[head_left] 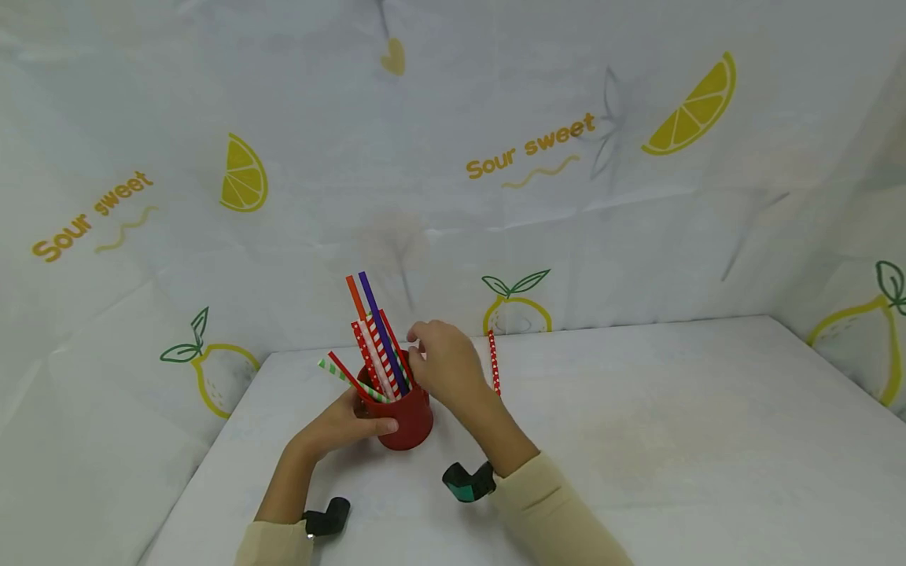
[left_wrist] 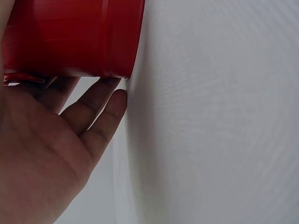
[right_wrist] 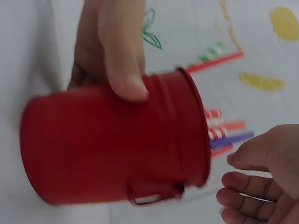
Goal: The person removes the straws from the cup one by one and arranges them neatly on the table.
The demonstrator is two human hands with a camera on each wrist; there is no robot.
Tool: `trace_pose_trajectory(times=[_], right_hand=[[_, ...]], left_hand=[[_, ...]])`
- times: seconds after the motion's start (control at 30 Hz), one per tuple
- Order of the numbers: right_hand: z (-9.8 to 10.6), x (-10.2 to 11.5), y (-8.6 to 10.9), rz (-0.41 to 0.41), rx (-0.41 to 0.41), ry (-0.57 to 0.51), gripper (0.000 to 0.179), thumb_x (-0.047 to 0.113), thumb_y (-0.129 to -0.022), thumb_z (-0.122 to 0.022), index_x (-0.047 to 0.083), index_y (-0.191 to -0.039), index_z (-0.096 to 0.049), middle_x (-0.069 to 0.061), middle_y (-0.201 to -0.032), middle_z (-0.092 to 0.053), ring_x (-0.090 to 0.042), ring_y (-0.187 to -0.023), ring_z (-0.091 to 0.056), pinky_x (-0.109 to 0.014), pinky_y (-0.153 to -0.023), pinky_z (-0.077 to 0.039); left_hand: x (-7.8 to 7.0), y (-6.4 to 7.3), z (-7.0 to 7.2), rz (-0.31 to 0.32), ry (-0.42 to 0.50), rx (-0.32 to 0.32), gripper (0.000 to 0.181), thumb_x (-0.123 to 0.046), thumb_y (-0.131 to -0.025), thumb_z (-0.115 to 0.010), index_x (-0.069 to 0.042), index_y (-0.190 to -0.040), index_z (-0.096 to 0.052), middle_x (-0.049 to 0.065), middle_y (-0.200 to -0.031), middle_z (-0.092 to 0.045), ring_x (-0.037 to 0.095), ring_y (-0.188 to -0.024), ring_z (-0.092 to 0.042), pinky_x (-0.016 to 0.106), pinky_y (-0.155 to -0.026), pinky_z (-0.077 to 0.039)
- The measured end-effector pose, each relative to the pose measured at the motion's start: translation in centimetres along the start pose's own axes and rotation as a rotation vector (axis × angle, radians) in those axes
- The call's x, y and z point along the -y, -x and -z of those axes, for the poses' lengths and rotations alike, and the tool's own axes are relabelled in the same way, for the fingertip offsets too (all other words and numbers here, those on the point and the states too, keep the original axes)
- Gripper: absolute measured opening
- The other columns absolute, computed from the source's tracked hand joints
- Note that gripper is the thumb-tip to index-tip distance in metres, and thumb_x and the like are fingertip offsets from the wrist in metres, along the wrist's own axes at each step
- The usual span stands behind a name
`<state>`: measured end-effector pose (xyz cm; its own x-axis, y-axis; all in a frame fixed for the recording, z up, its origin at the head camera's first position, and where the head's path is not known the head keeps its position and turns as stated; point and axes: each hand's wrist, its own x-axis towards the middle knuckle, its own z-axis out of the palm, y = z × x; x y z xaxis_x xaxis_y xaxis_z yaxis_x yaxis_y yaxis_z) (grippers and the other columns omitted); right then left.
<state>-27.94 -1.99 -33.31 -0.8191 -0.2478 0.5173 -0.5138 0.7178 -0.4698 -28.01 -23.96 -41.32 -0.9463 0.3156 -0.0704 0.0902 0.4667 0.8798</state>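
A red metal bucket (head_left: 406,420) stands upright on the white table, with small handle loops near its rim. Several straws lean in it: a purple straw (head_left: 383,334), an orange straw (head_left: 356,297), red ones, and others with stripes or dots. My left hand (head_left: 348,424) grips the bucket from the left, thumb across its front and fingers behind. Just beside the right part of the rim is my right hand (head_left: 447,363), its fingers loosely bent; in the right wrist view nothing shows between them and the thumb.
A red straw with white dots (head_left: 494,362) lies on the table beyond my right wrist, partly hidden by the arm. White cloth with lemon prints (head_left: 517,310) hangs behind the table and along its sides.
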Motion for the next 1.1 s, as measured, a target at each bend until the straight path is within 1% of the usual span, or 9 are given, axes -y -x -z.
trace_pose_trajectory(times=[0.1,0.17,0.3,0.47,0.6,0.77,0.83,0.97,1.1], right_hand=[[-0.9,1.4,0.5,0.092,-0.008,0.01,0.01,0.012,-0.092,-0.072,0.006,-0.099,-0.074,-0.002,-0.083,-0.067,-0.012,-0.071,-0.057,-0.02,-0.061,-0.051],[-1.4,2.1,0.8,0.125,0.01,0.02,0.008,0.013,-0.092,-0.072,0.007,-0.097,-0.074,-0.001,-0.083,-0.068,-0.01,-0.07,-0.057,-0.018,-0.061,-0.051],[-2.1,3.3,1.3,0.108,0.091,0.014,0.011,0.018,-0.091,-0.075,0.01,-0.1,-0.074,0.0,-0.091,-0.071,-0.011,-0.078,-0.063,-0.022,-0.071,-0.056],[-3.1,3.8,1.5,0.123,0.158,0.017,0.013,0.018,-0.094,-0.07,0.013,-0.105,-0.075,0.001,-0.098,-0.072,-0.012,-0.089,-0.066,-0.029,-0.08,-0.057],[-3.5,3.9,1.5,0.147,0.202,0.053,0.017,0.018,-0.093,-0.07,0.013,-0.109,-0.072,0.002,-0.097,-0.072,-0.01,-0.082,-0.065,-0.028,-0.078,-0.058],[-3.6,4.1,1.5,0.151,0.263,0.088,0.029,0.02,-0.091,-0.073,0.012,-0.118,-0.066,0.001,-0.09,-0.071,-0.01,-0.069,-0.06,-0.028,-0.07,-0.058],[-3.6,4.1,1.4,0.151,0.279,0.093,0.033,0.02,-0.09,-0.073,0.011,-0.12,-0.064,0.001,-0.089,-0.071,-0.01,-0.067,-0.06,-0.028,-0.069,-0.058],[-3.4,4.1,1.4,0.128,0.316,0.051,0.035,0.017,-0.091,-0.072,0.011,-0.124,-0.062,0.0,-0.093,-0.072,-0.011,-0.069,-0.06,-0.03,-0.07,-0.059],[-3.0,4.0,1.3,0.105,0.338,-0.016,0.034,0.013,-0.092,-0.069,0.011,-0.125,-0.062,-0.002,-0.098,-0.072,-0.013,-0.075,-0.063,-0.031,-0.072,-0.059]], left_hand=[[-0.1,0.1,0.0,-0.008,0.0,0.01,0.08,-0.034,-0.082,-0.083,-0.007,-0.146,-0.042,0.009,-0.129,-0.061,0.028,-0.116,-0.058,0.045,-0.092,-0.054],[-0.1,0.2,0.1,-0.013,0.006,0.015,0.08,-0.032,-0.083,-0.082,-0.007,-0.147,-0.041,0.009,-0.129,-0.061,0.029,-0.116,-0.058,0.045,-0.092,-0.054],[-0.3,0.3,0.1,-0.007,0.022,0.021,0.082,-0.029,-0.083,-0.082,-0.007,-0.149,-0.038,0.01,-0.129,-0.059,0.029,-0.115,-0.057,0.044,-0.09,-0.054],[-0.5,0.5,0.3,-0.002,0.019,0.033,0.081,-0.028,-0.085,-0.078,-0.006,-0.15,-0.035,0.012,-0.131,-0.057,0.029,-0.118,-0.054,0.045,-0.093,-0.053],[-0.5,0.4,0.3,-0.009,0.003,0.033,0.079,-0.028,-0.087,-0.076,-0.003,-0.15,-0.034,0.013,-0.131,-0.057,0.029,-0.115,-0.055,0.046,-0.093,-0.052],[-0.4,0.3,0.3,-0.017,-0.006,0.026,0.078,-0.028,-0.087,-0.076,-0.002,-0.149,-0.036,0.014,-0.131,-0.056,0.029,-0.113,-0.055,0.045,-0.094,-0.052],[-0.3,0.3,0.3,-0.011,-0.01,0.018,0.079,-0.029,-0.087,-0.077,-0.002,-0.149,-0.036,0.013,-0.132,-0.057,0.028,-0.114,-0.055,0.047,-0.095,-0.051],[-0.2,0.3,0.4,-0.004,-0.005,0.02,0.077,-0.029,-0.087,-0.077,-0.002,-0.149,-0.038,0.012,-0.129,-0.058,0.028,-0.113,-0.055,0.045,-0.093,-0.052],[-0.1,0.3,0.4,-0.019,0.007,0.04,0.077,-0.028,-0.089,-0.075,-0.003,-0.149,-0.036,0.013,-0.129,-0.057,0.029,-0.111,-0.055,0.041,-0.088,-0.054]])
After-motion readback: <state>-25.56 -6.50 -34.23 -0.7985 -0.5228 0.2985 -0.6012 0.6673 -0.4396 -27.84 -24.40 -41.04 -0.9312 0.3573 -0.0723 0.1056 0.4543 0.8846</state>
